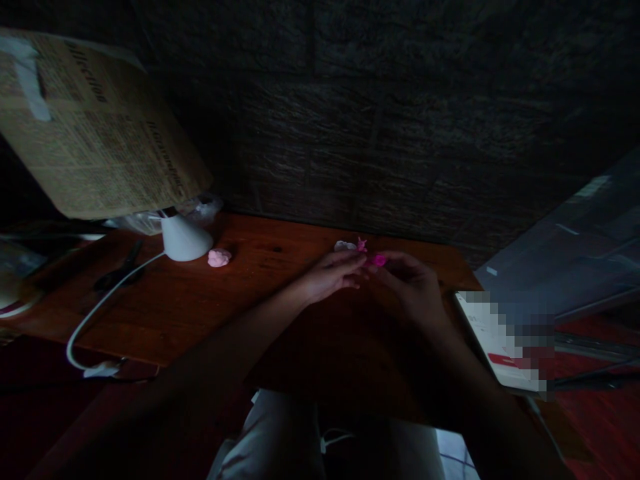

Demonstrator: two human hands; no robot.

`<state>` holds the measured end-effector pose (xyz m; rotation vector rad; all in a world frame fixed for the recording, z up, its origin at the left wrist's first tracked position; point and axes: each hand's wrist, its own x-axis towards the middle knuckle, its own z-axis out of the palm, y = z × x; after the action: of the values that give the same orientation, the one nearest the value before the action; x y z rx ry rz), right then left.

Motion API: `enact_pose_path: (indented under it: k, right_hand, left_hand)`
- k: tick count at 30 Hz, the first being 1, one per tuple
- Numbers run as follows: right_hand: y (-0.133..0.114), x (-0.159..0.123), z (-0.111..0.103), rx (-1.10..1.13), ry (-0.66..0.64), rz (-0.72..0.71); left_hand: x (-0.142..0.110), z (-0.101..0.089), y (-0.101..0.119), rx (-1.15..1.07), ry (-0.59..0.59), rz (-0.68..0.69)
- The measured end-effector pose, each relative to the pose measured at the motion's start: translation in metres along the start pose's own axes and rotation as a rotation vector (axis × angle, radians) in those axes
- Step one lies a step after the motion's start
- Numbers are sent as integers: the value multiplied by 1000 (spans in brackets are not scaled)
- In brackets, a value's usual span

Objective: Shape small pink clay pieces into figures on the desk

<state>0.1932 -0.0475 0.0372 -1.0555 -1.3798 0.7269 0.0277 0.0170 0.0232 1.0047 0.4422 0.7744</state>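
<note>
Over the wooden table, my two hands meet at a small lump of bright pink modelling clay (pixel 379 260). My right hand (pixel 417 283) pinches it between thumb and fingertips. From the other side, the fingertips of my left hand (pixel 330 277) close on its left end, and the lower fingers curl loosely. Just behind them on the table are a small pink branched piece (pixel 361 244) and a whitish piece (pixel 344 246), both partly hidden by my fingers. Farther left lies a pale pink clay lump (pixel 219 257) by the lamp base.
A lamp with a white base (pixel 185 239) and a newspaper-print shade (pixel 115 127) stands left, its white cable (pixel 83 333) hanging over the table edge. Dark scissors (pixel 120 270) lie nearby. A tablet or phone (pixel 500 340) rests at right. A dark stone-patterned wall (pixel 325 133) rises behind.
</note>
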Motion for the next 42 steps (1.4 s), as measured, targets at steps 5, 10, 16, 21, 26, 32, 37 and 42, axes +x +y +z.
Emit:
enact_pose_path:
  k: [5, 10, 16, 21, 26, 32, 37, 42]
  right_hand:
    - [1, -3, 1, -298, 21, -177]
    - [1, -3, 0, -390, 33, -238]
    - [0, -3, 0, -394, 4, -223]
    - [1, -3, 0, -401, 1, -234]
    - [1, -2, 0, -309, -59, -150]
    - [4, -2, -3, -94, -108, -41]
    - [2, -2, -2, -73, -81, -30]
    - [2, -3, -2, -147, -36, -96]
  left_hand:
    - [2, -1, -3, 32, 74, 155]
    - [1, 1, -3, -22, 35, 83]
    - [-1, 3, -1, -62, 35, 18]
    - [-1, 3, -1, -88, 32, -6]
    - [1, 0, -2, -139, 18, -15]
    - [4, -5, -6, -141, 4, -10]
    - [3, -3, -5, -117, -5, 3]
    - [2, -3, -4, -98, -3, 14]
